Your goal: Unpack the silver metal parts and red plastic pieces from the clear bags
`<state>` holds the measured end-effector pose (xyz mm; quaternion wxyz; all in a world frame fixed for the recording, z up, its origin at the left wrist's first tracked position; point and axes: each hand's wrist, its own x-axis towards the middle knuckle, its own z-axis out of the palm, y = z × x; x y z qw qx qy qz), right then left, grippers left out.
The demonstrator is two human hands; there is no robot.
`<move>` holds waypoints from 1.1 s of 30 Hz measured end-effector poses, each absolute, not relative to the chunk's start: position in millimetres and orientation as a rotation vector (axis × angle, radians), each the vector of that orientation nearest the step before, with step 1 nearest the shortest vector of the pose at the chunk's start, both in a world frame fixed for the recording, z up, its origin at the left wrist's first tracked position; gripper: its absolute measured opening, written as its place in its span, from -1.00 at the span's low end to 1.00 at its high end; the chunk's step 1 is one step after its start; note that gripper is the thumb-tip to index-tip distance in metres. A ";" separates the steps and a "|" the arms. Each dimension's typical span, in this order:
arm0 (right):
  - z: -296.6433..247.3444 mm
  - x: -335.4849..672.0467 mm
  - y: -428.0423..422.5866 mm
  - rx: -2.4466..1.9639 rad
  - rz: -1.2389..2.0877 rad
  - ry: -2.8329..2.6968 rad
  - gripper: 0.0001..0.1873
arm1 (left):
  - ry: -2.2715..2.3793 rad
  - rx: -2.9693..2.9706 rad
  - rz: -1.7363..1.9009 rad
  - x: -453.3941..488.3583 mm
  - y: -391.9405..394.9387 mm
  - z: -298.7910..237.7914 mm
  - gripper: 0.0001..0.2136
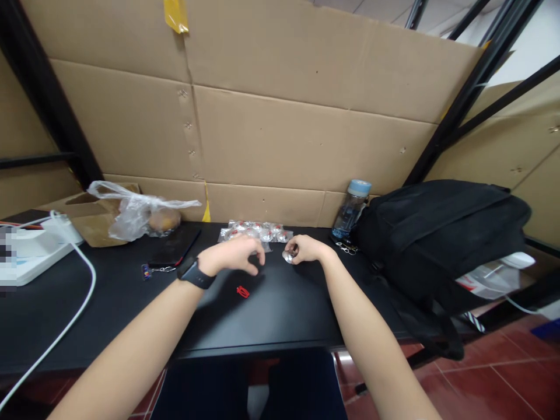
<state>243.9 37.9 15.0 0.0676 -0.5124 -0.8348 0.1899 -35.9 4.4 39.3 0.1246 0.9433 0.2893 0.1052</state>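
Note:
My right hand (306, 249) grips a small round shiny metal piece (287, 255) by its edge, low over the black table; its exact kind is too small to tell. My left hand (238, 255), with a black watch at the wrist, hovers over the table with fingers apart and nothing in them. A coiled red cord (242, 291) lies on the table below and to the right of the left wrist. Behind both hands rest several small clear plastic packets (273, 233) with silvery and red contents, partly hidden by the left hand.
A black backpack (437, 233) and a water bottle with a blue lid (350, 210) stand at the right. To the left are a plastic bag (135, 216), a dark phone-like slab (175, 248) and a white power strip (35, 254) with its cable. Cardboard (284, 134) walls the back.

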 end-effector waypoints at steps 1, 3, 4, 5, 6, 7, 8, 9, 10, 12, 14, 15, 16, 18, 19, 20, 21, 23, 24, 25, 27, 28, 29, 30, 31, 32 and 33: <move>15.5 243.7 37.6 -1.552 0.560 -2.517 -0.50 | 0.810 2.675 0.198 -41.9 4.2 40.9 -0.73; 16.6 243.4 37.1 -1.568 0.541 -2.515 -0.51 | 0.848 2.550 0.056 -50.8 3.2 39.6 -0.65; 17.2 243.4 36.9 -1.577 0.532 -2.512 -0.51 | 0.880 2.512 0.015 -53.1 2.2 37.2 -0.65; 17.7 243.5 36.7 -1.584 0.522 -2.510 -0.51 | 0.907 2.492 -0.019 -53.8 0.9 34.3 -0.68; 18.2 243.9 36.5 -1.585 0.515 -2.513 -0.50 | 0.920 2.488 -0.050 -53.2 -0.4 31.4 -0.71; 18.6 244.3 36.3 -1.578 0.512 -2.519 -0.50 | 0.919 2.497 -0.076 -51.7 -1.7 29.0 -0.76; 18.9 244.9 36.2 -1.568 0.514 -2.529 -0.49 | 0.908 2.513 -0.099 -49.5 -2.8 27.4 -0.80; 19.0 245.4 36.2 -1.555 0.519 -2.538 -0.49 | 0.895 2.532 -0.115 -47.2 -3.6 26.8 -0.84; 19.1 246.0 36.2 -1.540 0.529 -2.548 -0.49 | 0.882 2.550 -0.121 -45.3 -3.9 27.0 -0.86; 18.9 246.8 36.3 -1.519 0.552 -2.554 -0.50 | 0.866 2.574 -0.087 -43.4 -3.4 29.1 -0.88; 18.7 247.2 36.4 -1.519 0.570 -2.544 -0.50 | 0.863 2.570 -0.004 -44.9 -1.1 31.7 -0.90; 18.6 247.3 36.4 -1.527 0.580 -2.536 -0.50 | 0.865 2.559 0.050 -46.8 0.5 32.7 -0.92; 18.4 247.3 36.4 -1.540 0.589 -2.527 -0.50 | 0.870 2.548 0.110 -49.2 2.5 33.4 -0.94; 18.0 247.1 36.4 -1.567 0.607 -2.510 -0.48 | 0.888 2.549 0.244 -54.4 6.5 34.0 -0.96; 17.7 246.9 36.4 -1.575 0.616 -2.503 -0.47 | 0.908 2.567 0.323 -56.8 8.2 34.3 -0.96; 17.3 246.7 36.3 -1.576 0.625 -2.498 -0.46 | 0.937 2.595 0.406 -58.7 9.5 34.6 -0.96; 16.8 246.5 36.2 -1.571 0.632 -2.495 -0.46 | 0.974 2.623 0.486 -60.1 10.4 35.1 -0.95; 15.6 246.0 35.8 -1.565 0.629 -2.492 -0.45 | 1.072 2.655 0.619 -61.1 11.0 36.6 -0.94; 15.1 245.7 35.5 -1.568 0.627 -2.495 -0.45 | 1.125 2.651 0.674 -60.8 10.8 37.4 -0.93; 14.7 245.4 35.2 -1.573 0.631 -2.500 -0.44 | 1.174 2.636 0.720 -60.1 10.5 38.3 -0.92; 14.7 244.2 34.2 -1.576 0.621 -2.513 -0.43 | 1.219 2.592 0.824 -58.0 10.1 39.6 -0.90; 15.0 243.4 33.5 -1.582 0.609 -2.520 -0.43 | 1.232 2.571 0.861 -57.0 10.2 40.0 -0.90; 15.7 242.6 32.6 -1.579 0.596 -2.518 -0.42 | 1.252 2.549 0.888 -56.1 10.5 40.3 -0.89; 16.5 241.7 31.5 -1.560 0.580 -2.518 -0.41 | 1.274 2.530 0.905 -55.4 10.9 40.5 -0.88; 17.4 240.8 30.4 -1.535 0.544 -2.516 -0.42 | 1.293 2.516 0.922 -55.0 11.5 40.6 -0.88; 18.2 239.9 29.1 -1.504 0.517 -2.522 -0.42 | 1.314 2.503 0.938 -54.7 12.1 40.6 -0.88; 19.0 239.3 27.9 -1.493 0.493 -2.506 -0.44 | 1.332 2.490 0.954 -54.7 12.7 40.4 -0.89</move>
